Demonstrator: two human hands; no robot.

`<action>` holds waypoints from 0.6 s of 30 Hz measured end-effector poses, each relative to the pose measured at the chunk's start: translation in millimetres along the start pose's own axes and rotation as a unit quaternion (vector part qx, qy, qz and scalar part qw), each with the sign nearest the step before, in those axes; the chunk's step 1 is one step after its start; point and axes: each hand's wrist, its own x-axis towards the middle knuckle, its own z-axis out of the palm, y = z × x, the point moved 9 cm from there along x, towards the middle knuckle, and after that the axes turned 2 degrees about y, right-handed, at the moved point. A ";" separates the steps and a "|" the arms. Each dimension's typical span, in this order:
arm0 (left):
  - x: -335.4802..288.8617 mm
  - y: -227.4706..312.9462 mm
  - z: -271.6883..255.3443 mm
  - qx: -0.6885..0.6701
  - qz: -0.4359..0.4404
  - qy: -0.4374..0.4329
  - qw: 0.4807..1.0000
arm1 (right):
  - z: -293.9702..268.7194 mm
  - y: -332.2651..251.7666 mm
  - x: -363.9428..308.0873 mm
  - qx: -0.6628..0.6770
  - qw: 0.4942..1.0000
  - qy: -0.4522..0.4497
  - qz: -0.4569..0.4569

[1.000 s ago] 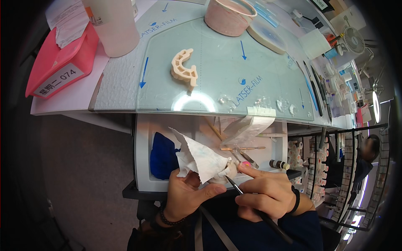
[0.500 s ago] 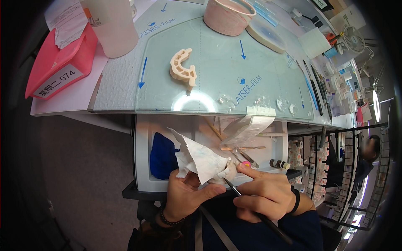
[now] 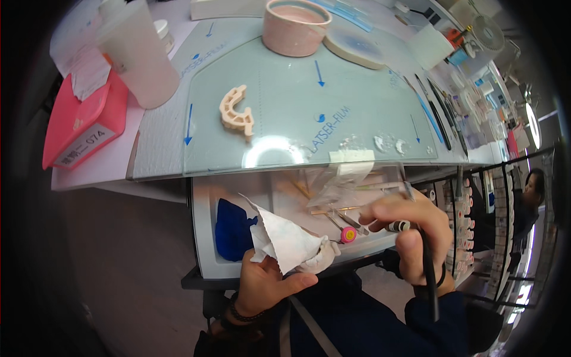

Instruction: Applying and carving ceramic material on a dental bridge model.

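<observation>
Over the drawer's front edge, my left hand (image 3: 262,287) is closed round a folded white paper tissue (image 3: 290,238) and a pale dental cast (image 3: 322,259). The cast sticks out to the right beyond the tissue, its lower side near my thumb. Off to the right, my right hand (image 3: 429,219) is closed on a slim black-handled brush (image 3: 429,271). The handle points down toward me; its far end, past the fingers, is blurred. Brush and cast are apart. On the glass sheet (image 3: 273,89) lies a beige horseshoe-shaped dental model (image 3: 235,113).
The open drawer (image 3: 205,265) holds a blue cloth (image 3: 231,229), a pink round-ended tool (image 3: 348,234), a small dark bottle (image 3: 398,226) and a clear bag (image 3: 345,178). A pink bowl (image 3: 295,35), white bottle (image 3: 140,65), pink tray (image 3: 89,128) and several brushes (image 3: 439,110) stand or lie above.
My right hand has moved right and up, taking the brush away from the cast. My left hand still holds the tissue and cast. The view has shifted slightly.
</observation>
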 end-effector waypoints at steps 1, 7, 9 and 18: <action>2.3 -0.1 2.2 0.006 -0.004 -0.010 1.000 | -1.2 4.3 4.2 0.031 0.999 0.014 0.028; 0.2 0.6 29.7 0.051 0.003 -0.162 0.985 | 36.4 17.0 8.4 0.137 0.980 -0.111 0.091; -1.6 5.6 43.7 0.018 -0.001 -0.157 0.987 | 40.9 20.4 3.4 0.160 0.972 -0.116 0.124; -16.1 -17.7 47.4 0.036 -0.059 -0.166 0.984 | 49.3 24.6 -15.0 0.231 0.954 -0.150 0.118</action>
